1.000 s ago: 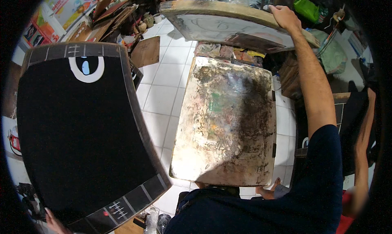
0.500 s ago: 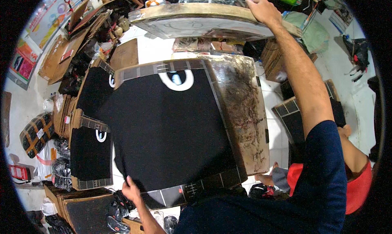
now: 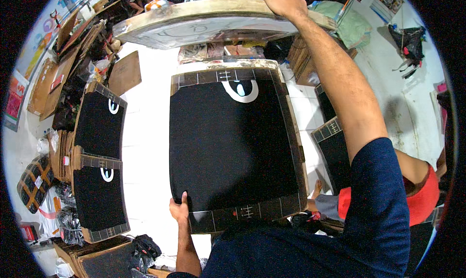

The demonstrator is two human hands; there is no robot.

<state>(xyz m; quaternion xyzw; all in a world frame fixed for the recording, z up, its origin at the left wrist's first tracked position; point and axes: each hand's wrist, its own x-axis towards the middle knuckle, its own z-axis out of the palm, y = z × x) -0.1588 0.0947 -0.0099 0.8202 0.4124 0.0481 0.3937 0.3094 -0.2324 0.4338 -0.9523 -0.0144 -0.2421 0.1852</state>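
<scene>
A dark board with black cloth [image 3: 228, 142] over it lies in front of me on a worktable [image 3: 266, 63]. The cloth carries a white and pale-blue eye-like print [image 3: 241, 94] near its far edge, and ruled lines run along the board's uncovered borders. My left hand [image 3: 179, 209] grips the board's near left corner, its thumb on top and the other fingers partly hidden. At the far side, a wood-framed printing screen [image 3: 194, 26] stands tilted up. My right hand [image 3: 285, 4] is closed over its upper edge, arm stretched out.
Two similar cloth-covered boards [image 3: 101, 125] lie at the left, another board [image 3: 335, 154] at the right. A person in a red top [image 3: 417, 195] is close on my right. Cardboard sheets [image 3: 124, 73] and plastic bags [image 3: 73, 224] line the left side.
The cloth-covered board has slid right and turned straight, covering the stained tabletop. My left hand moved with its corner. My right hand still holds the screen up; the view has shifted somewhat.
</scene>
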